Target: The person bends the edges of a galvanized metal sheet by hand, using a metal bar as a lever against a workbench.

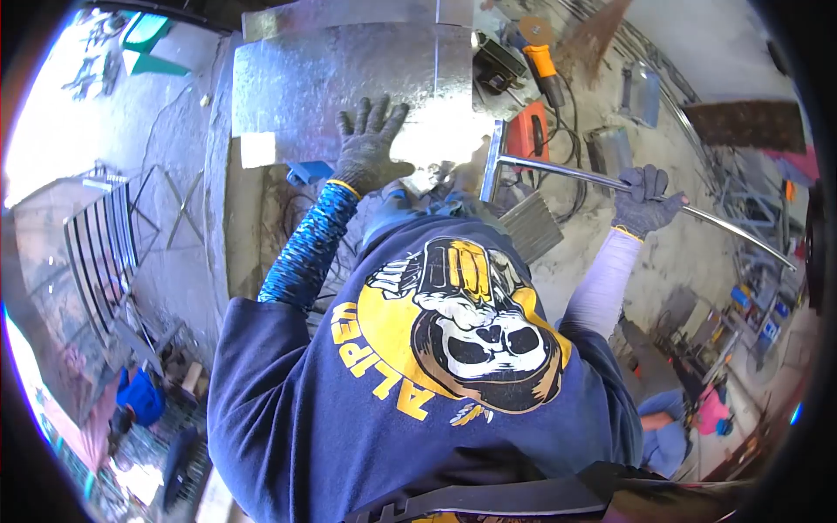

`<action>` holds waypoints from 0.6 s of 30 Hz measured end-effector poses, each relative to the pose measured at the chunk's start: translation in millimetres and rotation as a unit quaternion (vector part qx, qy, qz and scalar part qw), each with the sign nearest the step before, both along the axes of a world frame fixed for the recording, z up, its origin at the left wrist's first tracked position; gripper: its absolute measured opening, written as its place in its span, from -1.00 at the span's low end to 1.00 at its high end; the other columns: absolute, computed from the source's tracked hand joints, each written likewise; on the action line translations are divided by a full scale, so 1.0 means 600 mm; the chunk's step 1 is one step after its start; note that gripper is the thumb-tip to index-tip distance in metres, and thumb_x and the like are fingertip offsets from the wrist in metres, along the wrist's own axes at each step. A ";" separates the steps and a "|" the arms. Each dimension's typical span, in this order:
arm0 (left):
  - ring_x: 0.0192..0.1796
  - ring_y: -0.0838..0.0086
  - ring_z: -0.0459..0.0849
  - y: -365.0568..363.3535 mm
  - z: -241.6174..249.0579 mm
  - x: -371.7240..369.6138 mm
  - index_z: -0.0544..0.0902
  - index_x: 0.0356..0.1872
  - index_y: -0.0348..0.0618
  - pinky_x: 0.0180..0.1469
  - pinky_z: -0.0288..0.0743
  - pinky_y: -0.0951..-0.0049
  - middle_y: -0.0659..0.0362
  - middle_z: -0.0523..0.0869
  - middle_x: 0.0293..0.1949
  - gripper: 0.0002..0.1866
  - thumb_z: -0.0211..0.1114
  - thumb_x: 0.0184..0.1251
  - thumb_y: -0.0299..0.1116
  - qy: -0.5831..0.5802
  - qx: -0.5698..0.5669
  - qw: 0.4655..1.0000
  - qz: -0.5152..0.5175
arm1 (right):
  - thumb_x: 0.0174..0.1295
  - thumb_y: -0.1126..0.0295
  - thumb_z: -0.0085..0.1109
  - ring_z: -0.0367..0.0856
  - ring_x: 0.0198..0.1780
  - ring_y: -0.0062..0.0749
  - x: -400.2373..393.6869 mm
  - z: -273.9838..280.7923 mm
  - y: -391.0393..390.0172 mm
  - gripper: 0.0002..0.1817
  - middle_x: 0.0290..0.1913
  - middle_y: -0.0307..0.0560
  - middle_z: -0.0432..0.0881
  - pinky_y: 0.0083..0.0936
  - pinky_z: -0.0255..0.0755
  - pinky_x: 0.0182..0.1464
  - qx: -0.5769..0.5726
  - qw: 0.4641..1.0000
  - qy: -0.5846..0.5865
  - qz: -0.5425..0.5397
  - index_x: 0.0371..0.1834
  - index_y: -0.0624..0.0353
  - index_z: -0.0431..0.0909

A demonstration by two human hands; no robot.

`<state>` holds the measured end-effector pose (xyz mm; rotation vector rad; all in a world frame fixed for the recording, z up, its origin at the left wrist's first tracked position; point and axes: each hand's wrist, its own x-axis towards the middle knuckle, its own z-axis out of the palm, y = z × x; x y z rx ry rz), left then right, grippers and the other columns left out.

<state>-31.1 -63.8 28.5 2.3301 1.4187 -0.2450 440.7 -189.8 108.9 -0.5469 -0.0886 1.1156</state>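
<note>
A galvanised metal sheet (349, 78) is pressed flat on the concrete floor (174, 174) by the gloved left hand (368, 144), its fingers spread wide apart. A long metal bar (593, 179) with a flat T-shaped head (resting just beside the sheet's right edge) is clamped in the gloved right hand (645, 200). An orange-handled angle grinder (542, 61) is seen lying nearby.

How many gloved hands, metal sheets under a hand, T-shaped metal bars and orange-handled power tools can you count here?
Gloved hands: 2, left hand and right hand
Metal sheet: 1
T-shaped metal bar: 1
Orange-handled power tool: 1
Total: 5
</note>
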 end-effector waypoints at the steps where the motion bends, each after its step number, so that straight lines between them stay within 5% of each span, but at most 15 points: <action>1: 0.72 -0.15 -0.15 -0.008 0.004 0.012 0.06 0.69 0.31 0.59 -0.41 -0.49 -0.01 -0.03 0.71 0.24 0.59 -0.04 0.19 -0.022 0.005 1.000 0.005 | -0.04 -0.23 0.54 0.00 -0.69 -0.52 0.004 -0.007 0.016 -0.30 -0.65 -0.39 0.06 -0.46 0.19 -0.37 0.001 1.000 0.010 0.015 -0.67 -0.11 0.14; 10: 0.69 -0.22 -0.05 -0.042 -0.040 0.016 0.09 0.68 0.27 0.55 -0.24 -0.53 -0.04 0.03 0.69 0.32 0.69 -0.21 0.08 0.004 0.080 0.994 0.072 | 0.14 -0.27 0.35 -0.07 -0.72 -0.52 0.080 -0.135 0.030 -0.30 -0.70 -0.40 -0.01 -0.39 0.22 -0.34 -0.004 0.995 0.071 0.072 -0.72 -0.16 0.06; 18: 0.72 -0.15 -0.14 -0.028 -0.033 0.021 0.02 0.70 0.31 0.58 -0.35 -0.51 -0.01 -0.04 0.72 0.29 0.58 -0.07 0.30 0.058 0.046 0.993 0.092 | 0.27 -0.12 0.13 -0.08 -0.75 -0.54 0.049 -0.157 -0.002 -0.42 -0.70 -0.39 -0.01 -0.49 0.20 -0.50 0.012 0.980 0.189 0.054 -0.72 -0.16 0.05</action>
